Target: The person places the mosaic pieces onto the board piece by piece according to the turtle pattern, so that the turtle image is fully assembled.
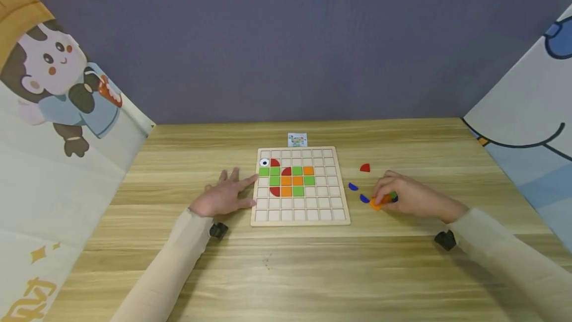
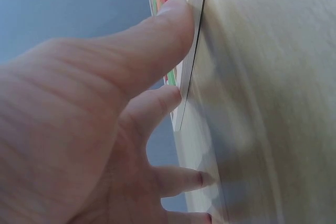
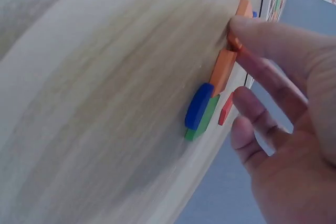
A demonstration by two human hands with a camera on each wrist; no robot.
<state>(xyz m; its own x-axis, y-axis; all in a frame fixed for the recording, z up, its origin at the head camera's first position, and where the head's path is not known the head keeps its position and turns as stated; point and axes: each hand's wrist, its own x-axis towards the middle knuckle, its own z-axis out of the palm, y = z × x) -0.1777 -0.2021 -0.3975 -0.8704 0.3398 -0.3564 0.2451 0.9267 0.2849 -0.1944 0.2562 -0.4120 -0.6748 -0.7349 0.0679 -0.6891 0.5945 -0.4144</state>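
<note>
A wooden grid board [image 1: 313, 215] carries red, green and orange tiles and a round eye piece [image 1: 264, 163]. My left hand [image 1: 225, 198] has its fingers spread, thumb and index fingertips at the board's left edge. To the right of the board, my right hand [image 1: 399, 193] pinches an orange tile [image 3: 242, 9] between thumb and index finger, low over the table. Beside it in the right wrist view lie another orange tile [image 3: 224, 69], a blue piece [image 3: 199, 106] and a green tile [image 3: 207, 119]. The right hand's other fingers are loosely bent.
Two blue pieces [image 1: 353, 187] lie between the board and my right hand. A red quarter-round piece [image 1: 365, 168] sits farther back. Behind the board is a small picture card [image 1: 297, 139]. A dark partition [image 1: 308, 53] rises at the table's back edge.
</note>
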